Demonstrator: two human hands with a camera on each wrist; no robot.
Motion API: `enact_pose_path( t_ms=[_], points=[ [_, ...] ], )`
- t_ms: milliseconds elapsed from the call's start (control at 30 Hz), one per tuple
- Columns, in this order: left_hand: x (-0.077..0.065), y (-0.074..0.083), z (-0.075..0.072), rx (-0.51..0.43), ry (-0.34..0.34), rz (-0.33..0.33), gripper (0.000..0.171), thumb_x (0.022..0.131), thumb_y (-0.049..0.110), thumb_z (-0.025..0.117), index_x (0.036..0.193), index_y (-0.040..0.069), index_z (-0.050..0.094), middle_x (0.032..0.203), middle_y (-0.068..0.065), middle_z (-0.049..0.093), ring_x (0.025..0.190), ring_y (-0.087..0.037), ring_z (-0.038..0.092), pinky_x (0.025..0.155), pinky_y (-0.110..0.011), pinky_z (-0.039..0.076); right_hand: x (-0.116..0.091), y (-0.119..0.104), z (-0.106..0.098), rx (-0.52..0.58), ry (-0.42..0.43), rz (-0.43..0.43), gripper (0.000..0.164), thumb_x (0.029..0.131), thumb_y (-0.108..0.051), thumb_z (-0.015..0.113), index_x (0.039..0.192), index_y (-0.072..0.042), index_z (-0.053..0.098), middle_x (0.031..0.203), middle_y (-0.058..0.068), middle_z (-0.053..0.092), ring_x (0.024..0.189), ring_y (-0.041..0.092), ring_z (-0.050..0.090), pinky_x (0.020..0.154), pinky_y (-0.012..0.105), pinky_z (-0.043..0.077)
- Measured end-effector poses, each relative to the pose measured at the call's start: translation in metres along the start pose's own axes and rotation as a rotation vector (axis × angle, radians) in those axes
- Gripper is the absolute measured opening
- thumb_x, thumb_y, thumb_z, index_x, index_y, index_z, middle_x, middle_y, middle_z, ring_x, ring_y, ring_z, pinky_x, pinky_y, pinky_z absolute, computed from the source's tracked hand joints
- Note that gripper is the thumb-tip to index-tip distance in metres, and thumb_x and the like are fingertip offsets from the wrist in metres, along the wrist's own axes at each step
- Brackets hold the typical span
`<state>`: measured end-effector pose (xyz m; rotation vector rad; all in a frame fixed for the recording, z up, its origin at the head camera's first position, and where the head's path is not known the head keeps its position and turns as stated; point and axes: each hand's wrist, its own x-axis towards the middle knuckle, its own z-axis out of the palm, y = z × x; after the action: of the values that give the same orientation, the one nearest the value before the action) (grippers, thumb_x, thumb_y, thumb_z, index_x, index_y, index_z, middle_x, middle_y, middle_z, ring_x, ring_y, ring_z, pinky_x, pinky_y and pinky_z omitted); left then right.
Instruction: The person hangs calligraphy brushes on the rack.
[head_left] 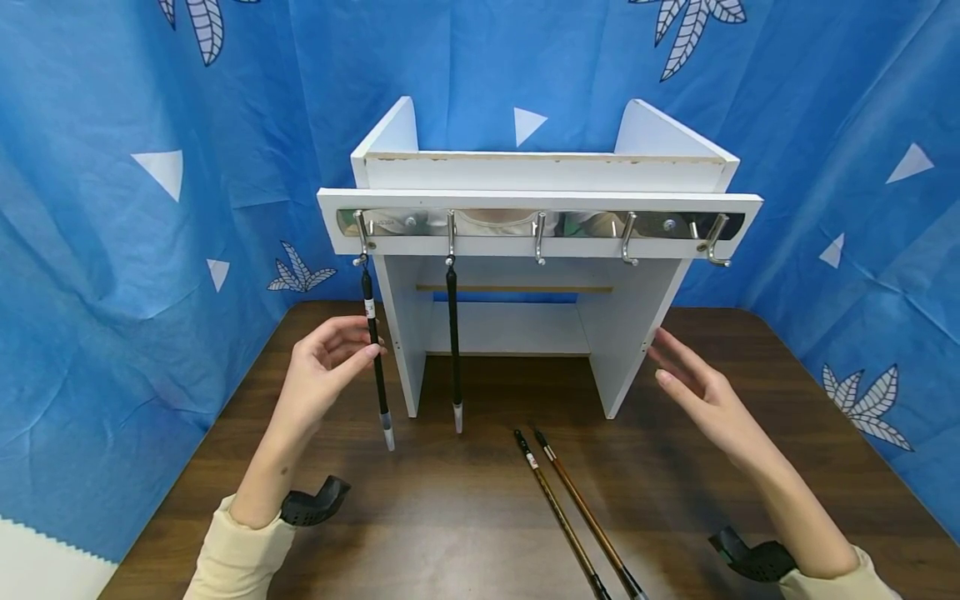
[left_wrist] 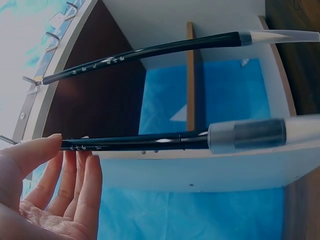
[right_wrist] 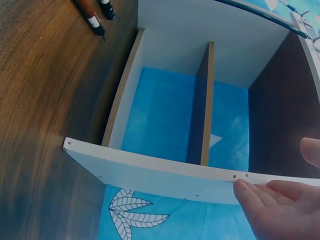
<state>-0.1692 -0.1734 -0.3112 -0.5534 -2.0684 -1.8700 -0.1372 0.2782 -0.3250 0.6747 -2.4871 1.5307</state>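
My left hand lightly pinches a black calligraphy brush between thumb and fingers. This brush hangs tip down from the leftmost hook, its white tip under a clear cap. In the left wrist view, the thumb lies on the dark handle with the fingers behind it. A second black brush hangs from the hook beside it. My right hand holds nothing; its fingers are loosely extended by the shelf's right side panel. Whether the fingertips touch the panel I cannot tell.
The white shelf stands on a dark wooden table, with a hook rail across its front. Two brown-handled brushes lie on the table, front right of middle. Blue patterned cloth surrounds the table.
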Motion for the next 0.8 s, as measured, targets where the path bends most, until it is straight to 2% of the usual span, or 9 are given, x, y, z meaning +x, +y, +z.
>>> enact_pose_path(
  t_ms=[267, 800],
  points=[
    [0.004, -0.007, 0.001, 0.023, 0.038, 0.007, 0.028, 0.086, 0.000, 0.065, 0.113, -0.005, 0.058, 0.091, -0.005, 0.062, 0.085, -0.017, 0.062, 0.074, -0.023, 0.051, 0.000, 0.000, 0.000, 0.018, 0.001, 0.011, 0.057, 0.099, -0.005, 0.044, 0.150, -0.008, 0.018, 0.150, 0.020, 0.020, 0.132, 0.018, 0.032, 0.089, 0.012, 0.038],
    [0.007, -0.020, 0.005, -0.101, 0.038, 0.075, 0.023, 0.084, -0.005, 0.065, 0.107, -0.002, 0.062, 0.091, -0.007, 0.062, 0.082, -0.018, 0.060, 0.072, -0.023, 0.051, 0.000, 0.000, 0.001, 0.012, 0.006, 0.011, 0.056, 0.099, -0.005, 0.044, 0.149, -0.007, 0.019, 0.148, 0.022, 0.023, 0.130, 0.014, 0.035, 0.090, 0.011, 0.038]
  ],
)
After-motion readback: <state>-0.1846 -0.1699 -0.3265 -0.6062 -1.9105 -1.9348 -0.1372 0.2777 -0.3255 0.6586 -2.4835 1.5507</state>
